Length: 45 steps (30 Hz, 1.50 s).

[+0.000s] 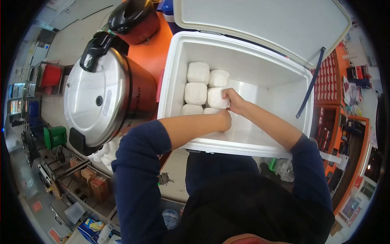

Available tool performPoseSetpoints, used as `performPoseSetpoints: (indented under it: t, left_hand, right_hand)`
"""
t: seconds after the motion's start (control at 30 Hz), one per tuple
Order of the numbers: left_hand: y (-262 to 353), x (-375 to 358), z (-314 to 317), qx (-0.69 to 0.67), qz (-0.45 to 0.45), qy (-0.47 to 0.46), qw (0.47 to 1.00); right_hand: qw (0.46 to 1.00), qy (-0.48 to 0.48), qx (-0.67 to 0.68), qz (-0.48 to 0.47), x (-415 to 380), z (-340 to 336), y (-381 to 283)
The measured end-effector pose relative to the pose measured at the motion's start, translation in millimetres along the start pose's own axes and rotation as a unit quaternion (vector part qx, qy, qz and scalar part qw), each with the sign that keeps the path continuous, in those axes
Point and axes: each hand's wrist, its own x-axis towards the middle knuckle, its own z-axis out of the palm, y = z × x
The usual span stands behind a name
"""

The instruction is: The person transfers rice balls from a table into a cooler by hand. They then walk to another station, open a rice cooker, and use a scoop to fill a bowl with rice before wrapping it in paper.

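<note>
Several white wrapped bundles [198,72] are grouped in two columns at the left end of a white cooler box [172,81]. My right hand [235,101] reaches in from the right and grips one white bundle [215,98] at its right side, thumb on top. Just below, my left hand [224,120] is curled beside the lower bundle [211,110], which my forearm partly covers. Its fingertips point down, and whatever they hold is hidden.
The cooler's lid [260,24] stands open at the back, with a dark blue strap [310,81] at the right. A large steel pot with a clamped lid [97,97] and a dark red cooker [136,24] stand on an orange surface [156,53] to the left.
</note>
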Motion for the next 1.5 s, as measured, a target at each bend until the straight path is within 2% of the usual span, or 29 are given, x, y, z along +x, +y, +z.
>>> performPoseSetpoints:
  t: [0.07, 0.17, 0.2, 0.3, 0.33, 0.37, 0.4, 0.43, 0.47, 0.5, 0.53, 0.57, 0.6, 0.63, 0.7, 0.73, 0.77, 0.8, 0.9, 0.93, 0.97, 1.07, 1.2, 1.3, 1.33, 1.37, 1.4, 1.43, 1.5]
  left_hand:
    - [-3, 8, -6, 0.014, 0.017, -0.041, 0.999]
    - [-18, 8, -1, -0.072, 0.015, -0.022, 0.997]
    - [-1, -1, -10, -0.100, 0.007, -0.024, 0.995]
    - [23, -73, -82, -0.064, 0.005, 0.003, 0.998]
    - [32, -101, -91, -0.067, -0.009, 0.014, 0.998]
    - [57, -130, -83, -0.079, -0.069, 0.285, 0.953]
    - [79, -162, -75, -0.070, -0.124, 0.534, 0.834]
    - [91, -199, -70, -0.114, -0.080, 0.667, 0.732]
    - [106, -239, -57, -0.140, -0.032, 0.780, 0.609]
    - [117, -257, -19, -0.154, -0.075, 0.822, 0.544]
    - [127, -266, 27, -0.168, -0.113, 0.855, 0.477]
    - [142, -262, 68, -0.204, -0.210, 0.900, 0.323]
    - [150, -259, 111, -0.242, -0.373, 0.867, 0.224]
    - [151, -260, 165, -0.283, -0.535, 0.749, 0.271]
    - [160, -240, 287, -0.255, -0.651, 0.628, 0.342]
    - [170, -237, 323, -0.254, -0.653, 0.626, 0.343]
    - [180, -235, 352, -0.266, -0.720, 0.567, 0.299]
    - [185, -237, 375, -0.274, -0.779, 0.503, 0.254]
    - [177, -250, 421, -0.352, -0.788, 0.419, 0.284]
    - [176, -254, 433, -0.347, -0.787, 0.420, 0.288]
    - [171, -255, 441, -0.350, -0.782, 0.425, 0.292]
    - [155, -258, 462, -0.324, -0.772, 0.451, 0.311]
    - [145, -265, 471, -0.308, -0.761, 0.475, 0.317]
    - [145, -274, 469, -0.298, -0.740, 0.510, 0.322]
    - [147, -274, 478, -0.291, -0.711, 0.548, 0.330]
    - [151, -273, 485, -0.322, -0.685, 0.584, 0.295]
    - [155, -267, 496, -0.360, -0.648, 0.617, 0.264]
    - [167, -274, 480, -0.375, -0.653, 0.605, 0.258]
    - [195, -298, 428, -0.586, -0.422, 0.679, 0.131]
  right_hand:
    - [0.969, 0.135, 0.199, -0.051, 25, -4, 12]
    - [0.963, 0.168, 0.203, -0.060, -19, 42, -31]
    - [0.983, 0.061, 0.175, -0.015, -28, 35, -22]
    - [0.987, 0.025, 0.087, 0.129, -87, 58, -60]
    - [0.997, 0.010, -0.063, 0.033, -93, 49, -48]
    - [0.974, 0.025, -0.215, -0.063, -99, 39, -37]
    - [0.975, -0.013, -0.196, -0.099, -106, 29, -29]
    - [0.974, -0.053, -0.174, -0.133, -113, 18, -22]
    - [0.997, -0.051, -0.048, -0.034, -115, 20, -27]
    - [0.994, -0.024, 0.083, 0.061, -116, 21, -33]
    - [0.997, 0.045, 0.036, 0.049, -123, 25, -33]
    - [0.998, 0.042, 0.026, 0.033, -115, -16, -33]
    - [0.999, 0.040, 0.019, 0.015, -102, -47, -34]
    - [0.984, 0.098, -0.056, -0.137, -130, -13, -41]
    - [0.861, 0.197, -0.223, -0.412, -214, 93, -69]
    - [0.755, 0.237, -0.314, -0.524, -240, 141, -70]
    - [0.701, 0.260, -0.282, -0.600, -251, 178, -57]
    - [0.656, 0.133, -0.262, -0.695, -250, 194, -37]
    - [0.609, -0.144, -0.457, -0.633, -219, 315, 13]
    - [0.705, -0.203, -0.413, -0.540, -182, 351, 45]
    - [0.707, -0.231, -0.475, -0.470, -132, 380, 76]
    - [0.573, -0.079, -0.675, -0.459, -10, 447, 168]
    - [0.563, -0.025, -0.684, -0.464, 53, 504, 212]
    - [0.564, 0.012, -0.690, -0.454, 52, 493, 210]
    - [0.652, -0.093, -0.639, -0.396, 41, 483, 199]
    - [0.728, -0.188, -0.569, -0.332, 28, 465, 185]
    - [0.792, -0.363, -0.440, -0.217, 9, 440, 164]
    - [0.809, -0.511, -0.269, -0.109, -20, 412, 137]
    - [0.750, -0.602, -0.252, -0.110, -115, 351, 55]
